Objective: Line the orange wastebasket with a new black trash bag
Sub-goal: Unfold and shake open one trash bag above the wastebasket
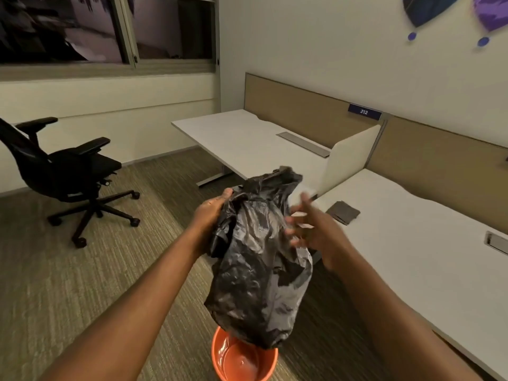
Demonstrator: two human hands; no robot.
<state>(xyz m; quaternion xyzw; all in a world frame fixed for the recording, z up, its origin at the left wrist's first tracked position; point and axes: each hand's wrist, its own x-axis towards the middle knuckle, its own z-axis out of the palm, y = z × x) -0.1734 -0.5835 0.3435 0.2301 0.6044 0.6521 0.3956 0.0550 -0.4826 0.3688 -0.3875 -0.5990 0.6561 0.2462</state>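
A crumpled black trash bag [258, 259] hangs in the air in front of me, its lower end just above the orange wastebasket [220, 358] on the carpet at the bottom of the view. My left hand [211, 213] grips the bag's upper left edge. Blurred by motion, my right hand [310, 229] is at the bag's right side with fingers spread, touching or nearly touching the plastic. The basket's inside looks bare.
White desks [242, 138] with tan dividers run along the right wall. A folded dark cloth [343, 211] lies on the nearer desk [412, 257]. A black office chair [68, 171] stands on the carpet at the left, below the window.
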